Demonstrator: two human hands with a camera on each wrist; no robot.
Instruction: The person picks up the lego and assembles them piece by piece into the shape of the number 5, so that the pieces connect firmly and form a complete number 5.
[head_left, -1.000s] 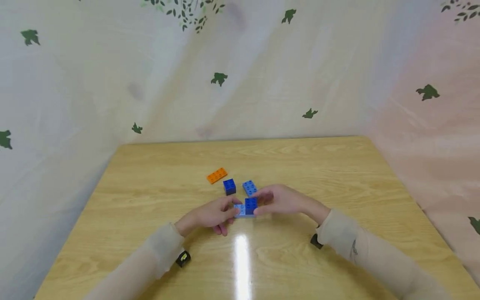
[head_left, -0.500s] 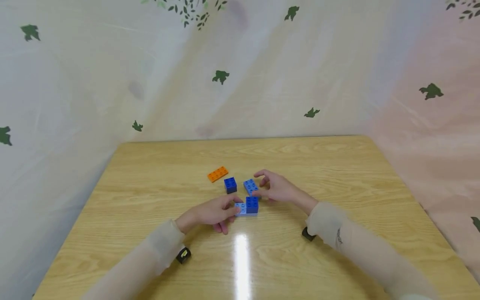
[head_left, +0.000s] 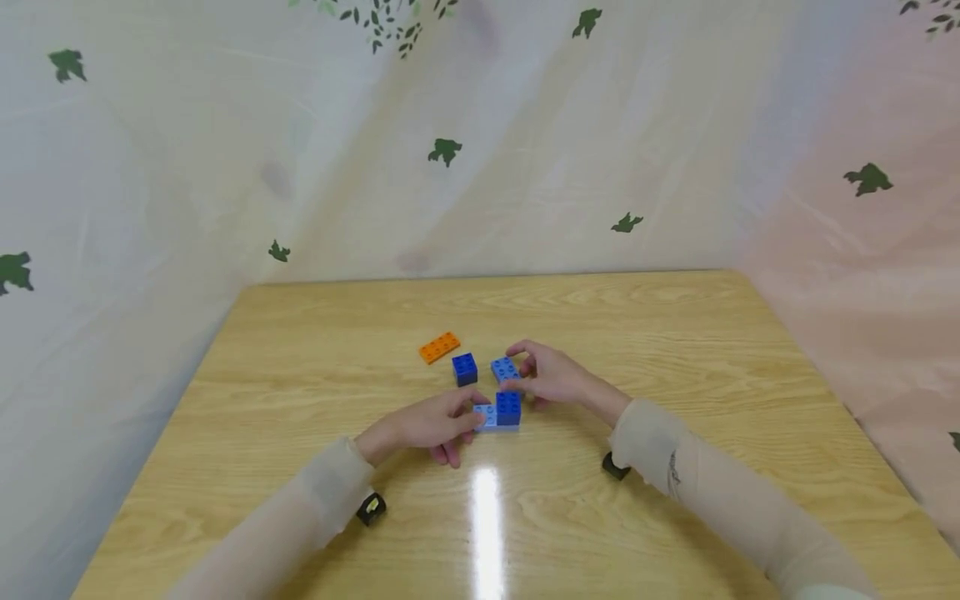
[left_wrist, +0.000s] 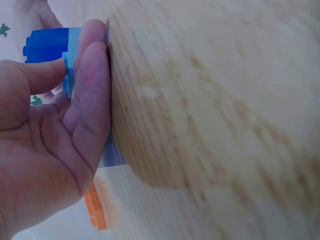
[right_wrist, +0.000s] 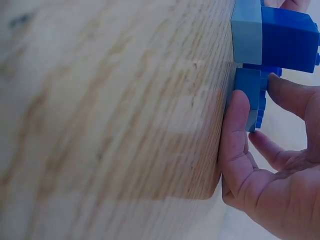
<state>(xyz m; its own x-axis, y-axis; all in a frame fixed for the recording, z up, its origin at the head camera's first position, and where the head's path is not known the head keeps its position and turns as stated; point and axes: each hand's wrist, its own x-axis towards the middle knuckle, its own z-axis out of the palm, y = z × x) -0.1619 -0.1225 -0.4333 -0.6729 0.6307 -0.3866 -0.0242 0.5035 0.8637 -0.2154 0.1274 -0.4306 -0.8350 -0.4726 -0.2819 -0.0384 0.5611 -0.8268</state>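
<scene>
My left hand holds a light blue building brick on the table, its thumb on the studs and fingers along the side. A dark blue brick sits upright on the right half of that brick. Just behind them, my right hand is around a medium blue brick lying studs up. In the right wrist view, the thumb meets the medium blue brick near its studs, while other fingers lie along its side and at its end. The left wrist view shows the left thumb pressing the light blue brick.
A square dark blue brick stands behind the left hand. Farther back lies an orange flat brick. The wooden table reaches back to a cloth backdrop with a leaf pattern. Each wrist carries a small black camera.
My right hand has left the dark blue brick on the light blue one and moved back to the medium blue brick, its fingers now around it. The left hand keeps its hold.
</scene>
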